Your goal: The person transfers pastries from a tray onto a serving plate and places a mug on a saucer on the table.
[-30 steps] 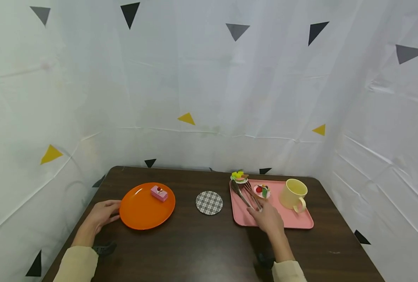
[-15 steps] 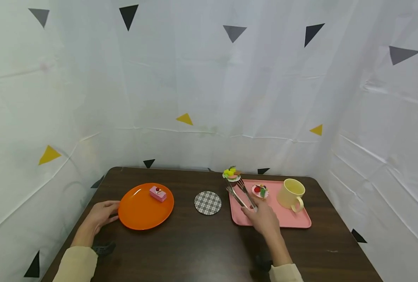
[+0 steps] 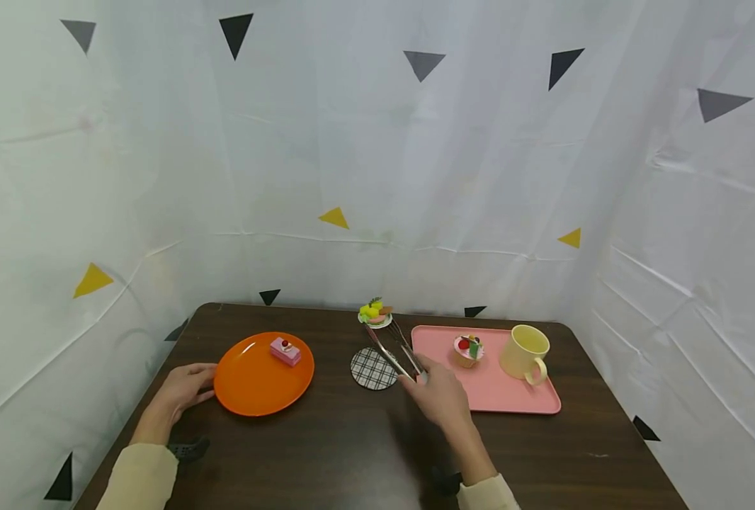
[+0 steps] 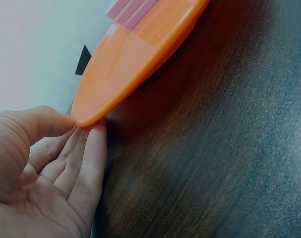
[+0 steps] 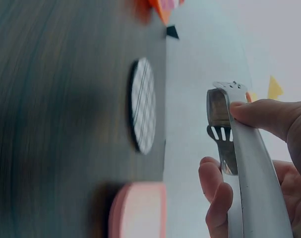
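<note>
In the head view, my left hand [image 3: 181, 389] is at the left rim of an orange plate [image 3: 253, 386]. The left wrist view shows thumb and fingers pinching that rim. A small pink cake slice [image 3: 285, 351] with a red cherry on top lies on the plate. My right hand [image 3: 443, 397] grips metal tongs [image 5: 262, 183], whose tips hold a small fruit tart [image 3: 375, 312] with yellow fruit. The tart hangs raised behind a round checked coaster [image 3: 367, 371], which the tongs partly cover.
To the right lies a pink tray [image 3: 498, 397]. It bears a tart [image 3: 468, 352] with red and green toppings and a yellow mug [image 3: 524, 352], handle toward the front. A white curtain [image 3: 377, 142] with triangles stands behind the dark wooden table [image 3: 326, 453].
My right hand has carried the tongs and the fruit tart up off the tray's far left corner and leftward, behind the coaster. My left hand has stayed at the plate.
</note>
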Demonstrator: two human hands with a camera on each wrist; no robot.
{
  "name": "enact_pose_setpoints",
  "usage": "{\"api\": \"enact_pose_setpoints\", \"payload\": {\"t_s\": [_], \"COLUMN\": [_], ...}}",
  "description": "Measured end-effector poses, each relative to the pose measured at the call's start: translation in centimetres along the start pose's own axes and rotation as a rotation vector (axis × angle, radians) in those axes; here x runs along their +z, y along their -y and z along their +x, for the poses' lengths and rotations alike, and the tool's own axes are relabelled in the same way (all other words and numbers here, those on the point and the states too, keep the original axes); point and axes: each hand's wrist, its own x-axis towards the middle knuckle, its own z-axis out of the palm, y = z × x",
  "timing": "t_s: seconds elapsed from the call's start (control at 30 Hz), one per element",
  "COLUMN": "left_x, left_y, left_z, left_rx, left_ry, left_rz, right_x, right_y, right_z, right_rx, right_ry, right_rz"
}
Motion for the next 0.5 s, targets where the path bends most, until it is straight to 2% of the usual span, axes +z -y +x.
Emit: {"api": "enact_pose_setpoints", "payload": {"t_s": [0.27, 0.5], "left_x": [0.0, 0.1], "left_y": [-0.3, -0.5], "left_z": [-0.3, -0.4], "left_rx": [0.004, 0.003], "left_ry": [-0.001, -0.010], "left_rz": [0.003, 0.000], "right_x": [1.8, 3.4], "right_y": [3.8, 6.5], "right_z": [-0.4, -0.8], "right_rx": [-0.056, -0.120], "right_ry": [0.042, 0.069], "right_rz": [0.032, 0.011]}}
